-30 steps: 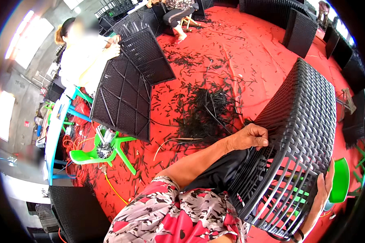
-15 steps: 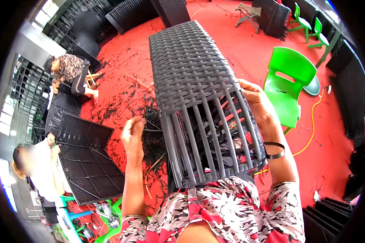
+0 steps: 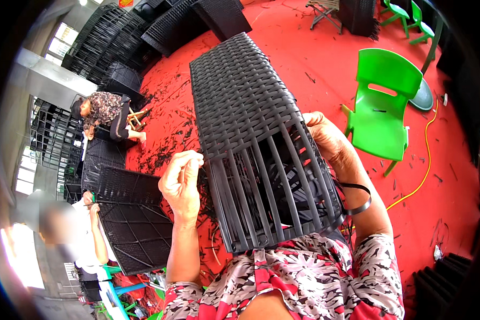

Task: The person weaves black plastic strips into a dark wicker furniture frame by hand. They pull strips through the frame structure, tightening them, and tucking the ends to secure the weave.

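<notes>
A black wicker piece (image 3: pixel 245 101) stands lengthwise in front of my body. Its far part is closely woven, while bare black slats (image 3: pixel 272 181) with gaps between them run along the near part. My left hand (image 3: pixel 181 186) is at its left side, thumb and fingertips pinched together by the edge of the weave; whatever they pinch is too small to make out. On the opposite side my right hand (image 3: pixel 328 136) has its fingers curled at the edge, their grip partly hidden. A loose black strip (image 3: pixel 365 200) loops beside my right forearm.
A green chair (image 3: pixel 386 106) stands at the right, near a yellow cable (image 3: pixel 424 178) on the red floor (image 3: pixel 298 58). At the left, two people work beside large black wicker panels (image 3: pixel 136 234). Black strip scraps (image 3: pixel 168 133) litter the floor there.
My left hand has risen to the wicker piece's left edge, and its fingers have closed into a pinch. My right hand stays at the right edge. The view has shifted slightly.
</notes>
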The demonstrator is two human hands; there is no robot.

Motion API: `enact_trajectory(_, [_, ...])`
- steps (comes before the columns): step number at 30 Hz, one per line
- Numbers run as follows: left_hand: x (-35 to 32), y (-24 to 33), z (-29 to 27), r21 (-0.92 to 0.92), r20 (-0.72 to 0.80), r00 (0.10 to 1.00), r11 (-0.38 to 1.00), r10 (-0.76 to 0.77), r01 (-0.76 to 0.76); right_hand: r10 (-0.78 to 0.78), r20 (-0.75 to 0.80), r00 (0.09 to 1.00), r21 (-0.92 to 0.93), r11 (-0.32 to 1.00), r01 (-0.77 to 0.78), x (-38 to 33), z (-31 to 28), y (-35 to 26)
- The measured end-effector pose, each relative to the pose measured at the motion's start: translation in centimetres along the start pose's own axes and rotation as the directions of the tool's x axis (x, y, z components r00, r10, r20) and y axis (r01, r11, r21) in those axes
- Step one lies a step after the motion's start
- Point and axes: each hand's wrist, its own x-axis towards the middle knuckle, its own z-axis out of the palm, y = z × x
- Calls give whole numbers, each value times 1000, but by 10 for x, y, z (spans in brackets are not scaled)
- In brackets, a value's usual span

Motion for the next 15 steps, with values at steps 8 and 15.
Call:
enact_trajectory(8, [13, 9, 7, -2, 45, 999, 1000, 14, -14, -4, -19, 1000, -526, 851, -7, -20, 5, -48])
enact_trajectory(15, [51, 44, 50, -41, 298, 950, 996, 92, -84, -93, -34, 995, -898, 440, 10, -45, 47, -94])
